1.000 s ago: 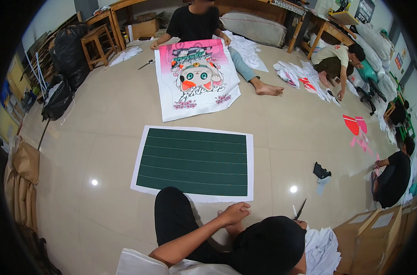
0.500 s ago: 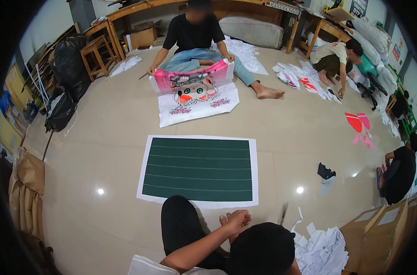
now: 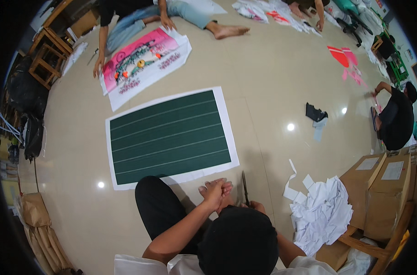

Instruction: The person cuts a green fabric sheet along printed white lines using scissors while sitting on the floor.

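My left hand (image 3: 214,193) hangs over my bare foot, its fingers loosely bent and apart, with nothing seen in them. Close by on the right, my right hand (image 3: 257,207) is closed round dark scissors (image 3: 245,187), whose narrow blades point away from me. A black rounded shape (image 3: 238,238) covers part of my right forearm. Just past my left knee (image 3: 157,199) lies a white-bordered dark green sheet (image 3: 169,137) with pale lines across it. Neither hand touches it.
Across from me, a seated person's hands are on a pink-and-white printed sheet (image 3: 144,62). White cloth scraps (image 3: 320,211) and cardboard boxes (image 3: 382,197) stand at my right. A black-and-grey cloth piece (image 3: 316,114) lies farther off. Two other people crouch at the right and far right.
The view has tilted down and turned. My right hand with the scissors has come into view, where a dark blur showed before. The other person's printed sheet now lies flat on the floor.
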### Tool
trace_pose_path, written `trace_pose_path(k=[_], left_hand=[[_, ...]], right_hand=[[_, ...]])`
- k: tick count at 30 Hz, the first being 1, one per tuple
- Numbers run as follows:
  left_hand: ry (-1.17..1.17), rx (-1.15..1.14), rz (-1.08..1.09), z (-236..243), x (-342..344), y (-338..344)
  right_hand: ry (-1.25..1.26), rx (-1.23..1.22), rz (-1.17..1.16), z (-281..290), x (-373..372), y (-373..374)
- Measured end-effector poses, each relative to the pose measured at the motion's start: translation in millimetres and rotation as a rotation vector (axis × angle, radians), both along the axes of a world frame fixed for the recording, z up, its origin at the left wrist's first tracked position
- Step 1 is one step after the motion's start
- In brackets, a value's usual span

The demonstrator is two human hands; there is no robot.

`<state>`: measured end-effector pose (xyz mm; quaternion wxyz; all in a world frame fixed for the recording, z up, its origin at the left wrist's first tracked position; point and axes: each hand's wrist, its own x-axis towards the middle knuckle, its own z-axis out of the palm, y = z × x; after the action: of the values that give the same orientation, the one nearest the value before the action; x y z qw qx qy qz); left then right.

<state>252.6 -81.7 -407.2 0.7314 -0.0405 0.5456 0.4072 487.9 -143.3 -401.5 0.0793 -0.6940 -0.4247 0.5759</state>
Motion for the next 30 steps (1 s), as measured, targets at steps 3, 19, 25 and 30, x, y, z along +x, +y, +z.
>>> trace_pose_path(k=[3,19,25,30], left_hand=[[-0.001,-0.002,0.044,5,-1,-1],[-0.021,-0.155,0.119,17,8,35],[0.009,-0.161,0.197,4,22,43],[0.094,-0.191,0.280,6,26,45]], right_hand=[[0.114,0.014,-0.005,30,-30,22],[0.353,-0.157,-0.112,23,-57,64],[0.326,-0.150,-0.094,16,-54,66],[0.277,-0.157,-0.072,26,-54,69]])
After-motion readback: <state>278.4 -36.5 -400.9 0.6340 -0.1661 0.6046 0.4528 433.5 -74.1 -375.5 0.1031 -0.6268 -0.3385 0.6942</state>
